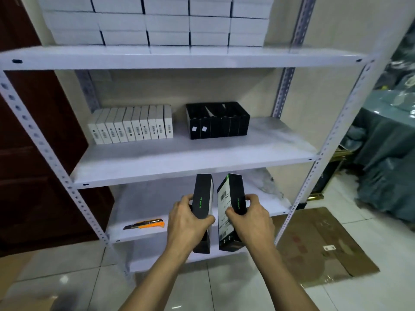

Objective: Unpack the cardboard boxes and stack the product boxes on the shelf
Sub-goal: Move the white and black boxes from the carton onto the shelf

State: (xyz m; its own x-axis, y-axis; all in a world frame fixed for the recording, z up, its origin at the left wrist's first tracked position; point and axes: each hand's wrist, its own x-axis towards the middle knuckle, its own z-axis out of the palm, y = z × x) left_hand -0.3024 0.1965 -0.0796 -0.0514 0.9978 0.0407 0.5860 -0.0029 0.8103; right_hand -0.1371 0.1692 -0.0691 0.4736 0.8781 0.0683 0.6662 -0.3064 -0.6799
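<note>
The left hand (pixel 187 217) grips a slim black product box (pixel 203 198) with green lettering on its narrow side — thumb across the near face, fingers curled round the far edge. The right hand (pixel 249 217) holds a second black box (pixel 231 203) the same way, its broad face with a white barcode label turned toward the left one. Both boxes stand on end, tilted slightly away from each other at the top, just beside one another with a narrow gap between, held in front of the lower shelf board (pixel 143 207) of a white metal shelf rack (pixel 332 135).

On that lower board, left of the left hand, lies an orange utility knife (pixel 144 223). On the middle shelf (pixel 179 158) above the hands, a row of white boxes (pixel 132 125) stands on edge at the left, and a row of black boxes (pixel 216 121) stands near it at the right, two of them bearing small white stickers. The top shelf (pixel 179 57) carries stacked white boxes (pixel 157 21) — several layers, side by side.

A flattened cardboard sheet (pixel 318 245) lies on the tiled floor (pixel 370 295) to the right of the rack, and grey-green wrapped bundles (pixel 390 167) are piled further right.
</note>
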